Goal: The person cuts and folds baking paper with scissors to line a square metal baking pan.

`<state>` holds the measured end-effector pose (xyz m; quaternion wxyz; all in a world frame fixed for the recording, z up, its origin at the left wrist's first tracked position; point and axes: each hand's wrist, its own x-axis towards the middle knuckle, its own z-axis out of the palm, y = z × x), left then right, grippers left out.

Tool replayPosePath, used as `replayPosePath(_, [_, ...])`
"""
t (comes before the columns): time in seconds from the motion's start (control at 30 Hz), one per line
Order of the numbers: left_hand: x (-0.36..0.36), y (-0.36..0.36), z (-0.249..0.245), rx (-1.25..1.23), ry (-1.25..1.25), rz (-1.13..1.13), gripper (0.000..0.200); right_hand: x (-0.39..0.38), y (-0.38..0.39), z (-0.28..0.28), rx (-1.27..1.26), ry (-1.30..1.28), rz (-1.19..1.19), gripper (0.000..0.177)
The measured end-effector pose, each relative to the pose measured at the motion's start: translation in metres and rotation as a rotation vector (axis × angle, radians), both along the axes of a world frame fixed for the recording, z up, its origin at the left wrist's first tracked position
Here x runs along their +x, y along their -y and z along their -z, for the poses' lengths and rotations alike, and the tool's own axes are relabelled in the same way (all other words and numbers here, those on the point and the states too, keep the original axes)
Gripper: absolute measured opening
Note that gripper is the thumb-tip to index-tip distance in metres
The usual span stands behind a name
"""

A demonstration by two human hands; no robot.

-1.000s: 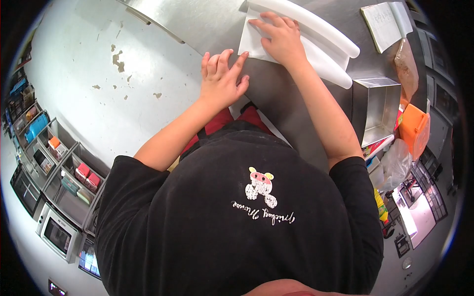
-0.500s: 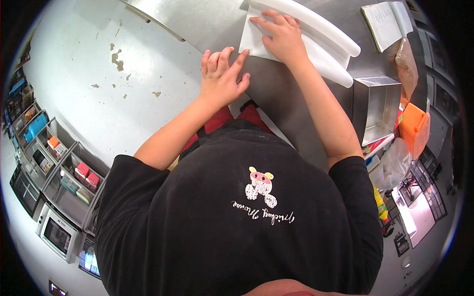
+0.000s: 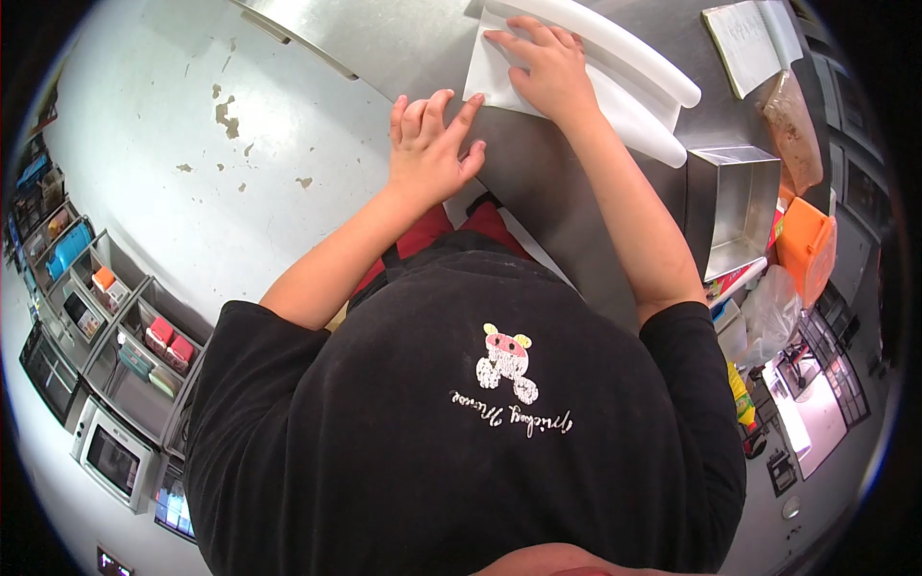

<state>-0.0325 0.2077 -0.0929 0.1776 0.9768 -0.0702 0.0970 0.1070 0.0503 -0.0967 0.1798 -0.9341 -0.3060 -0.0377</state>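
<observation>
A sheet of white paper (image 3: 629, 56) lies on the steel table (image 3: 538, 158), its two long sides curled up into loose rolls. My right hand (image 3: 552, 75) is laid on the flat part between the rolls, palm down with the fingers spread. At the sheet's near left corner, the index fingertip of my left hand (image 3: 429, 149) touches or almost touches the paper. The other fingers of that hand are apart and raised, beyond the table's edge. Neither hand grips anything.
To the right stand a square metal tin (image 3: 744, 216), an open notebook (image 3: 744, 48), a bag with brown contents (image 3: 795, 134) and an orange container (image 3: 805, 240). Left of the table is a pale floor (image 3: 279, 125) with worn patches. Shelving and a microwave (image 3: 115, 461) stand at far left.
Both hands and the paper stay almost still. The brown bag at the right has shifted slightly outward and looks a little wider.
</observation>
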Motion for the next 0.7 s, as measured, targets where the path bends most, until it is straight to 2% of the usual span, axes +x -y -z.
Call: replayPosePath(0.7, [0.0, 0.0, 0.002, 0.008, 0.004, 0.002, 0.052, -0.001, -0.003, -0.009, -0.026, -0.03, -0.002, 0.051])
